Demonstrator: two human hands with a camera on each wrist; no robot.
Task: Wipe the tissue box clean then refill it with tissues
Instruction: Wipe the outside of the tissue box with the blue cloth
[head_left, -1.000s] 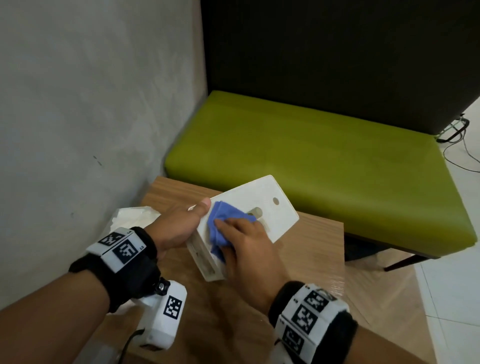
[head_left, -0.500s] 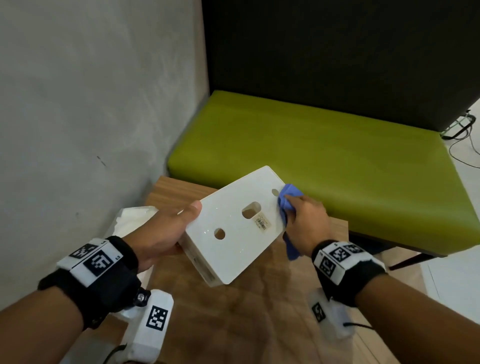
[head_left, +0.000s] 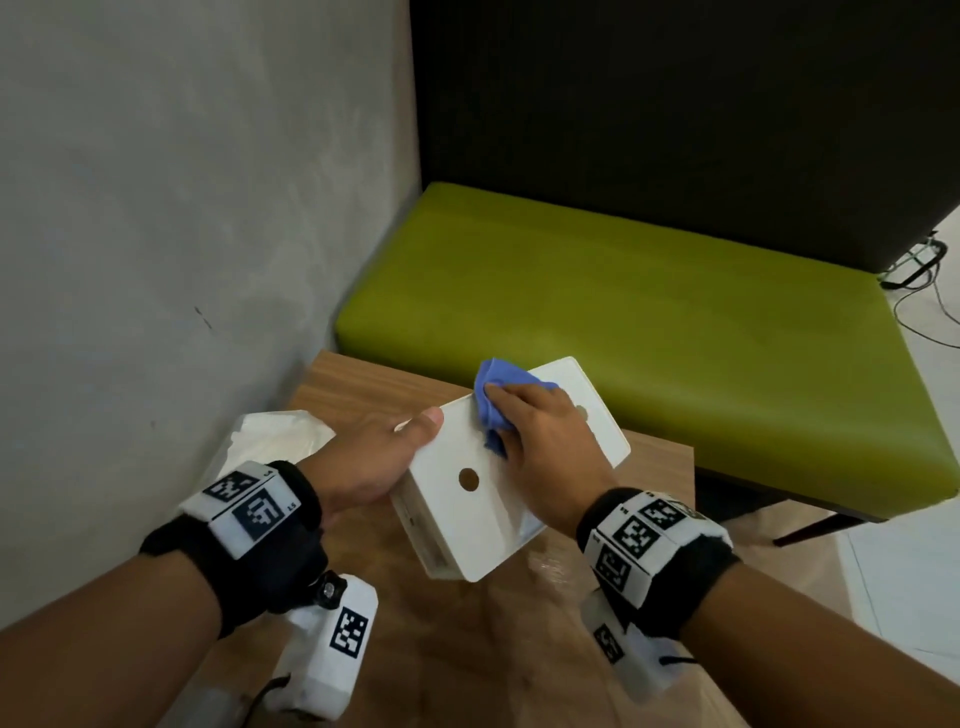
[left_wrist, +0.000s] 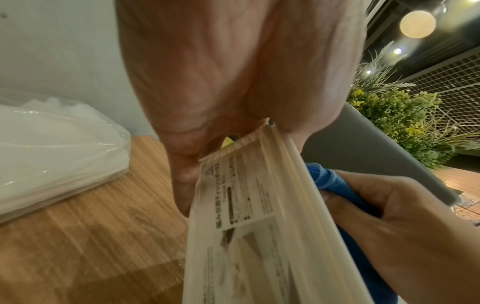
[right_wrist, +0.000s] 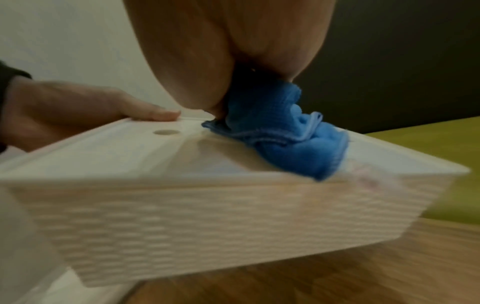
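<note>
While we hold the tissue box (head_left: 483, 499) tilted above the wooden table (head_left: 467, 649), the wiping half of the job looks to be under way, not finished; our left hand (head_left: 363, 467) grasps the box's left end, thumb over the top edge and fingers underneath; our right hand (head_left: 545, 447) clutches the bunched blue cloth (head_left: 496, 387) and presses it on the box's upturned flat face, towards its far end, beyond the round hole (head_left: 468, 479); whether that face is now clean we cannot tell, and the ribbed sides (right_wrist: 182, 222) show no sign either way. Refilling seems wholly ahead of us; left of the box, lying on the table against the wall, the plastic-wrapped pack of tissues (head_left: 275, 441) waits; beyond the box stands the green bench (head_left: 649, 322).
</note>
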